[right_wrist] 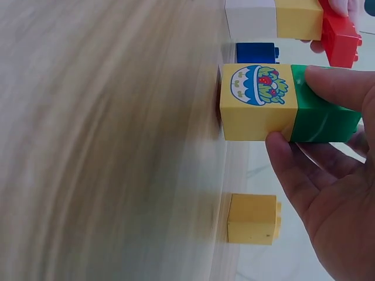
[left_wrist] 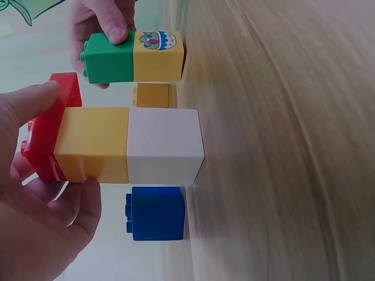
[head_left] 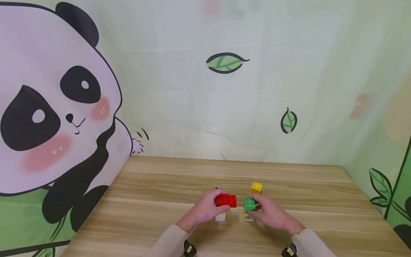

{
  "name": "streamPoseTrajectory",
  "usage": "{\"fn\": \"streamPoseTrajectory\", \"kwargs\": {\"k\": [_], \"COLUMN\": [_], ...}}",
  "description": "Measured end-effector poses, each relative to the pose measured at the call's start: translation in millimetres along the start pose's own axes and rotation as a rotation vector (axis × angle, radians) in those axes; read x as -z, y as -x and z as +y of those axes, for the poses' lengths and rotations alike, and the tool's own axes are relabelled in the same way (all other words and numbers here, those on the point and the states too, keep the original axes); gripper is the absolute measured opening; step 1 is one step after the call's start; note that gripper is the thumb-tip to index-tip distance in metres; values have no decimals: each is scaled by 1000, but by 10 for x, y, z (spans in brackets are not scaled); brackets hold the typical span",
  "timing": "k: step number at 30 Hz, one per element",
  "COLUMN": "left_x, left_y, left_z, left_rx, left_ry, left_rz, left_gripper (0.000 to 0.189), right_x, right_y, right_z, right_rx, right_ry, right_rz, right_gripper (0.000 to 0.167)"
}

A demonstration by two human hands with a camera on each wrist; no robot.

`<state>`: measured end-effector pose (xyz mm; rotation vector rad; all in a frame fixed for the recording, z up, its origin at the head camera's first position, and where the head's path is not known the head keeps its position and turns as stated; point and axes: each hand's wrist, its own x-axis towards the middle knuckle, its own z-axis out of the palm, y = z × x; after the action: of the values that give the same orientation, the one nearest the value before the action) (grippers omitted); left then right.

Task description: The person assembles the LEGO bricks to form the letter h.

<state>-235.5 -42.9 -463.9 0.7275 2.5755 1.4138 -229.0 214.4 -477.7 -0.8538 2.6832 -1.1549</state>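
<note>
My left hand [head_left: 205,207] grips a long red toy building brick [head_left: 227,201] between thumb and fingers. Below the red brick come a yellow brick [left_wrist: 92,145] and a white brick [head_left: 220,217], stacked in one column. To the right, my right hand [head_left: 271,213] pinches a green brick [head_left: 249,204], thumb on one side and fingers on the other. That green brick sits on a yellow brick printed with a bowl of food [right_wrist: 258,88]. Both columns stand upright side by side, a small gap between them.
A blue brick [left_wrist: 157,213] is on the wooden table [head_left: 179,178] behind the left column, mostly hidden in the head view. Beyond the right hand stands a plain yellow brick [head_left: 256,187]. A cloth backdrop with a printed panda [head_left: 106,142] rises behind the table's far edge.
</note>
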Motion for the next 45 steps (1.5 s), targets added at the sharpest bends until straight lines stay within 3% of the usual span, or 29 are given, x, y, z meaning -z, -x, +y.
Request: {"fn": "streamPoseTrajectory", "kwargs": {"k": [11, 22, 45], "left_x": [-4, -23, -35], "left_y": [-13, -17, -27], "left_z": [1, -31, -19], "left_rx": [-5, -54, -40], "left_ry": [-12, -21, -10], "left_rz": [0, -13, -37], "left_gripper": [39, 32, 38], "right_x": [-62, -109, -190], "right_y": [-78, -102, -149], "right_z": [-32, -64, -106], "right_rx": [-13, -27, 58], "right_ry": [-42, -88, -131], "right_rz": [-2, 12, 6], "right_gripper": [44, 39, 37]}}
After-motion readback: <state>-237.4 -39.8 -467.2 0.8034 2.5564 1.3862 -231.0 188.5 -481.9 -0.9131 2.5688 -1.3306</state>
